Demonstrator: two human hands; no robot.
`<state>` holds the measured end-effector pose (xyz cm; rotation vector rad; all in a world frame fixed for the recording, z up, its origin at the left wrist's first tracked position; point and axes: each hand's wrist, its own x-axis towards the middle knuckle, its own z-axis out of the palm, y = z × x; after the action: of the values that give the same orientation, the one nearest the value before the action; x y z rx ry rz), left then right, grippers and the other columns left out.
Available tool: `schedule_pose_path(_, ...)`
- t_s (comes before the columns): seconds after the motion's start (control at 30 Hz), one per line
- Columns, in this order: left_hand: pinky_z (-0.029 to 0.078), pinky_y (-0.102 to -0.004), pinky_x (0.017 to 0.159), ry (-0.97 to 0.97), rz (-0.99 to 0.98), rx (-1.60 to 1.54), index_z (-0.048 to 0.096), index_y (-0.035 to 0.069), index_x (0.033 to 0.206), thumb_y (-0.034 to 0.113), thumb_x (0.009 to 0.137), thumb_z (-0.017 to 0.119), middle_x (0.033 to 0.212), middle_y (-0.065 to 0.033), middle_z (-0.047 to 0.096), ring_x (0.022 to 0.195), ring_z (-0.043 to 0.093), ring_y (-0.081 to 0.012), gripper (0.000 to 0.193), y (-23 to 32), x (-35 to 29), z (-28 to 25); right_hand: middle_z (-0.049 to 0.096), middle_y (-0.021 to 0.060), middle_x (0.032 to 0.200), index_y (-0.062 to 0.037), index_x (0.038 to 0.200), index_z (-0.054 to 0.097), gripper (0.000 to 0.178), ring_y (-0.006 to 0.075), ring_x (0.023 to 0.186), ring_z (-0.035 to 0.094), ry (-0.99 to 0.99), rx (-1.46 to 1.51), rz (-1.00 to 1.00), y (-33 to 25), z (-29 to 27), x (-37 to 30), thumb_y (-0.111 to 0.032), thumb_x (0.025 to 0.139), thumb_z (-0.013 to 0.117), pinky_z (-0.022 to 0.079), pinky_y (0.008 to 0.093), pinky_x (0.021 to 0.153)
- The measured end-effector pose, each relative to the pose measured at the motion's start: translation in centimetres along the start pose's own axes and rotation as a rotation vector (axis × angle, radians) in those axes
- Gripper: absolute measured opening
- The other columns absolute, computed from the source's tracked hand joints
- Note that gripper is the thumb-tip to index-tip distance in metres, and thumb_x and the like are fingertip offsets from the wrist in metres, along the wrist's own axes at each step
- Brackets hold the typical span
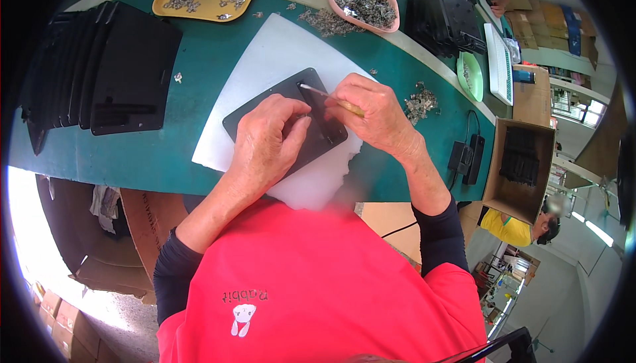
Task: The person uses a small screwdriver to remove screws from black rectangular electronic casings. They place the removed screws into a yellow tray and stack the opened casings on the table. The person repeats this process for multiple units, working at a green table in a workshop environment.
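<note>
A flat black rectangular panel (271,93) with rounded corners lies on a white foam sheet (265,51). My right hand (374,108) grips a slim tool (348,106) with a tan handle and a darker shaft. The tool's pale tip meets the panel near its far edge, or hovers just over it; whether it is a brush or a driver is unclear. Over the panel's middle, my left hand (268,134) is closed, thumb and fingers bent toward each other. Anything pinched between them is hidden.
Similar black panels (132,64) lean in a row at left. Small metal parts fill a yellow tray (162,1) and a pink bowl (336,5); loose metal parts (421,103) lie at right. Beyond are a green bowl (462,74), black adapters (472,157), a cardboard box (520,197) and other people.
</note>
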<state>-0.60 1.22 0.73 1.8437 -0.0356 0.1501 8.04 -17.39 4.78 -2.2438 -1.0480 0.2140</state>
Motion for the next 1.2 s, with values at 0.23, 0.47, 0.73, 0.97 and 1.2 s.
schedule_pose_path(0.23, 0.046, -0.0275, 0.058, 0.006, 0.010, 0.010, 0.066, 0.001, 0.094, 0.002, 0.082, 0.067, 0.078, -0.0073, 0.059, 0.062, 0.057, -0.0159, 0.012, -0.4, -0.1, 0.0, 0.056, 0.0075, 0.078, -0.0031, 0.085, 0.067, 0.014, 0.0245, 0.067, 0.058, -0.071, -0.122, 0.047, -1.0, -0.4, -1.2, -0.001, 0.072, 0.071, 0.048, 0.0339, 0.059)
schedule_pose_path(0.47, 0.044, -0.0236, 0.054, 0.017, 0.025, 0.020, 0.066, 0.002, 0.094, 0.002, 0.082, 0.068, 0.076, -0.0040, 0.057, 0.057, 0.053, -0.0101, 0.012, -0.6, -0.2, 0.2, 0.052, 0.0094, 0.079, -0.0046, 0.079, 0.063, 0.004, 0.0293, 0.070, 0.059, -0.159, -0.273, 0.070, -2.0, -0.2, -0.9, -0.008, 0.079, 0.066, 0.049, 0.0381, 0.062)
schedule_pose_path(0.73, 0.047, -0.0306, 0.059, 0.013, 0.015, 0.026, 0.065, 0.001, 0.090, 0.003, 0.081, 0.067, 0.076, -0.0087, 0.059, 0.064, 0.059, -0.0198, 0.010, -0.1, -0.1, 0.1, 0.055, 0.0124, 0.081, -0.0022, 0.083, 0.062, 0.005, 0.0325, 0.072, 0.059, -0.014, -0.016, 0.063, -0.8, 0.1, -1.6, -0.006, 0.082, 0.066, 0.049, 0.0397, 0.064)
schedule_pose_path(0.97, 0.050, -0.0348, 0.064, 0.014, 0.008, 0.006, 0.064, 0.000, 0.091, 0.001, 0.081, 0.066, 0.079, -0.0127, 0.061, 0.072, 0.062, -0.0267, 0.010, 0.5, 0.2, 0.1, 0.060, 0.0058, 0.075, 0.0002, 0.087, 0.064, 0.008, 0.0141, 0.063, 0.056, 0.139, 0.183, 0.170, -0.8, 0.8, -1.6, -0.003, 0.082, 0.069, 0.045, 0.0268, 0.059)
schedule_pose_path(1.2, 0.050, -0.0309, 0.063, 0.023, 0.164, 0.044, 0.067, 0.000, 0.099, -0.003, 0.083, 0.063, 0.084, -0.0102, 0.063, 0.072, 0.062, -0.0225, 0.017, 2.0, 0.9, 0.4, 0.054, -0.0018, 0.059, -0.0020, 0.085, 0.064, 0.010, 0.0025, 0.046, 0.041, 0.104, 0.836, 0.594, -3.0, 0.5, -0.8, -0.011, 0.088, 0.067, 0.028, 0.0191, 0.042)
